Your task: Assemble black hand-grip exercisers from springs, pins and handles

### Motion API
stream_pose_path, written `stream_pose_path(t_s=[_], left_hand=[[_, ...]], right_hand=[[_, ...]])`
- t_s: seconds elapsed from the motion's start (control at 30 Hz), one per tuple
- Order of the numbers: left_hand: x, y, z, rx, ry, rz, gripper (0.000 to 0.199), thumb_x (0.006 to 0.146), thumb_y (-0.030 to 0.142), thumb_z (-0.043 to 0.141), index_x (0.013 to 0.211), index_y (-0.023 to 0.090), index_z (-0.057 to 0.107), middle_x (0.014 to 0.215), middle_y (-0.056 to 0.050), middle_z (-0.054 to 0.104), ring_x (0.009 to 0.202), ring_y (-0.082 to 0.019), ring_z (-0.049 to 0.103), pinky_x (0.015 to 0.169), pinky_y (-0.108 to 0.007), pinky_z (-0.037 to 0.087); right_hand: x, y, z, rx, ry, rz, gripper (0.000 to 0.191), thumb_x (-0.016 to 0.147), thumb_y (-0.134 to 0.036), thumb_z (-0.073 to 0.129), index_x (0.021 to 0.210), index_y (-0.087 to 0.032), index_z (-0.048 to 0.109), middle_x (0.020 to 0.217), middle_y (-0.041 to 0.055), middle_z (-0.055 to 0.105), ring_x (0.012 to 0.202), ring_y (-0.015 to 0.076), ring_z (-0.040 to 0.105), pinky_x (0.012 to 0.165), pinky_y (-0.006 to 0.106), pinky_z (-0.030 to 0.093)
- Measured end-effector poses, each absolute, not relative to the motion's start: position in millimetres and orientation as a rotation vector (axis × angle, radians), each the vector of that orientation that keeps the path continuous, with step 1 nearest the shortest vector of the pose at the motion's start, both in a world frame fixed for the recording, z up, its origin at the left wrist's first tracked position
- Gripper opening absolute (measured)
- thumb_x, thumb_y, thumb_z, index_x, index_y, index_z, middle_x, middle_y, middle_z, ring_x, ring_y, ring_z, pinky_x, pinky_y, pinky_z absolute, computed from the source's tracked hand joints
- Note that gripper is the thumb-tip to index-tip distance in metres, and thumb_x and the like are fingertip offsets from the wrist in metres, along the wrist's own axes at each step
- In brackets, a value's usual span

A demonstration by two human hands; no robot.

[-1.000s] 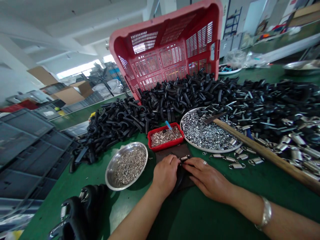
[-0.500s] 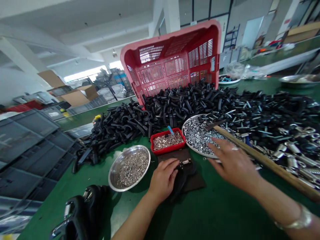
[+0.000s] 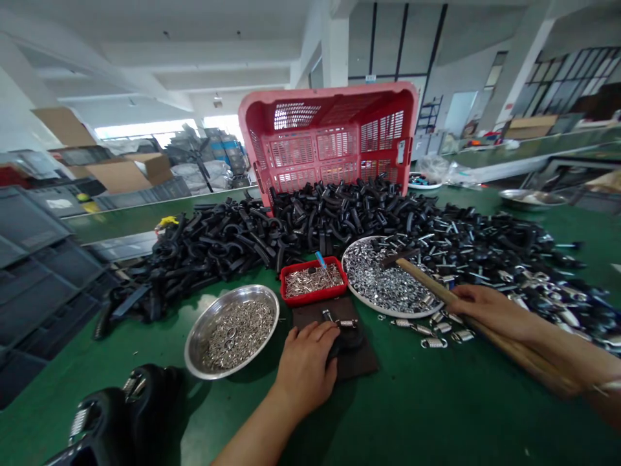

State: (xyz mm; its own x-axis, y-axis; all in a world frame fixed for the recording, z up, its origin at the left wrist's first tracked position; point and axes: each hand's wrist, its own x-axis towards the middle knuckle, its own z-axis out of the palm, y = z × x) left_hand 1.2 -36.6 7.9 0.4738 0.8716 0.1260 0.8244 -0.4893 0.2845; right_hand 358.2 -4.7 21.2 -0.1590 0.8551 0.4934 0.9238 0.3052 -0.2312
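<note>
My left hand [image 3: 308, 359] is closed over a black curved handle part [image 3: 350, 340] lying on a dark flat pad [image 3: 361, 366]. A metal coil spring [image 3: 346, 323] shows at the part's upper side, beside my fingertips. My right hand [image 3: 490, 312] grips the wooden shaft of a hammer [image 3: 427, 281]. The hammer's head end lies over a white plate [image 3: 356, 285] heaped with small shiny metal pieces. Behind the pad sits a red tray [image 3: 314, 298] of small metal pins, with a blue-handled tool [image 3: 321, 259] in it.
A steel bowl [image 3: 196, 362] of tiny metal pieces stands left of the pad. Loose springs [image 3: 434, 343] lie before the plate. Black parts [image 3: 228, 239] pile up behind, spilling from a tipped red crate [image 3: 327, 94]. More black handles with springs [image 3: 107, 414] lie front left.
My right hand has moved from above the plate's edge to the hammer shaft and closed on it. My left hand stays at the black part. The view has shifted slightly.
</note>
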Motion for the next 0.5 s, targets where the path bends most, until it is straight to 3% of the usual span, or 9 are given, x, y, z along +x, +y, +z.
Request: stream_pose_path(t_s=[0.07, 0.17, 0.23, 0.33, 0.5], left_hand=[[-2, -34, 8, 2.536, 1.463, 0.377, 0.047, 0.073, 0.023, 0.051, 0.12, 0.029, 0.047, 0.128, 0.001, 0.049, 0.114, -0.025, 0.044, 0.096, -0.046, 0.03], [-4, -31, 9, 2.539, 1.454, 0.392, 0.048, 0.073, 0.025, 0.05, 0.12, 0.029, 0.047, 0.128, 0.002, 0.049, 0.115, -0.025, 0.044, 0.096, -0.046, 0.03], [-4, -32, 9, 2.535, 1.458, 0.392, 0.048, 0.073, 0.025, 0.05, 0.121, 0.03, 0.046, 0.128, 0.003, 0.049, 0.115, -0.025, 0.044, 0.097, -0.046, 0.029], [-3, -32, 9, 2.51, 1.484, 0.383, 0.049, 0.071, 0.025, 0.05, 0.12, 0.03, 0.047, 0.127, 0.002, 0.05, 0.114, -0.024, 0.044, 0.098, -0.046, 0.027], [-3, -32, 7, 2.473, 1.486, 0.412, 0.049, 0.071, 0.024, 0.049, 0.119, 0.032, 0.048, 0.127, 0.003, 0.05, 0.114, -0.026, 0.044, 0.098, -0.052, 0.024]], right_hand=[[342, -27, 23, -1.632, -2.033, 0.085, 0.019, 0.075, -0.034, 0.057, 0.08, -0.017, 0.065, 0.06, 0.0055, 0.064, 0.044, 0.0136, 0.056, 0.037, 0.023, 0.043], [319, -71, 14, -1.688, -1.983, 0.27, 0.037, 0.08, -0.035, 0.052, 0.111, -0.016, 0.055, 0.063, 0.0036, 0.067, 0.04, 0.0135, 0.057, 0.033, 0.022, 0.044], [308, -97, 8, -1.662, -2.092, 0.292, 0.048, 0.082, -0.033, 0.049, 0.127, -0.019, 0.044, 0.083, 0.006, 0.07, 0.058, 0.0174, 0.066, 0.045, 0.024, 0.053], [299, -115, 9, -1.511, -2.306, 0.165, 0.054, 0.08, -0.029, 0.051, 0.133, -0.027, 0.037, 0.116, 0.0027, 0.059, 0.093, 0.0223, 0.062, 0.073, 0.03, 0.056], [298, -117, 25, -1.421, -2.332, -0.094, 0.06, 0.082, -0.024, 0.047, 0.137, -0.03, 0.026, 0.125, -0.0009, 0.051, 0.1, 0.0216, 0.058, 0.083, 0.029, 0.052]])
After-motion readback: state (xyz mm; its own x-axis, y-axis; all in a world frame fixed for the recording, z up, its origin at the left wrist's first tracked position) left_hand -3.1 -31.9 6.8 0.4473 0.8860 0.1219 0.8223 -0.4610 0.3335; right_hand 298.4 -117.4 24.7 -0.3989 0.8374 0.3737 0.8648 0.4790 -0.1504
